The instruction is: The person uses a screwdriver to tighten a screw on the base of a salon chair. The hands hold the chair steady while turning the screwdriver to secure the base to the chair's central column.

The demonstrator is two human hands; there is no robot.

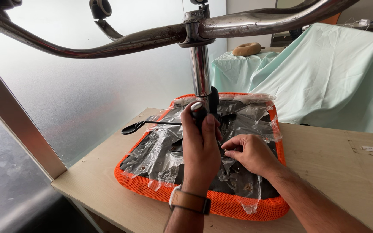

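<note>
Near the left edge of the wooden tabletop (109,181) lies an upturned chair seat (238,207) with an orange mesh rim, its dark underside covered by clear plastic film (160,151). A black lever (141,126) with a flat paddle end sticks out from the seat to the left, over the tabletop. From the middle of the seat a chrome column (200,71) stands upright and carries the chair base (109,45) with its arms spread overhead. The left hand (200,149), with a watch (191,202) on the wrist, has its fingers closed around a black tool handle (198,111) just beside the column. The right hand (249,152) rests on the film at the seat middle; its fingertips (229,152) are pressed together, pinching something too small to tell. Behind the far right edge stands furniture under a pale green cloth (324,73).
</note>
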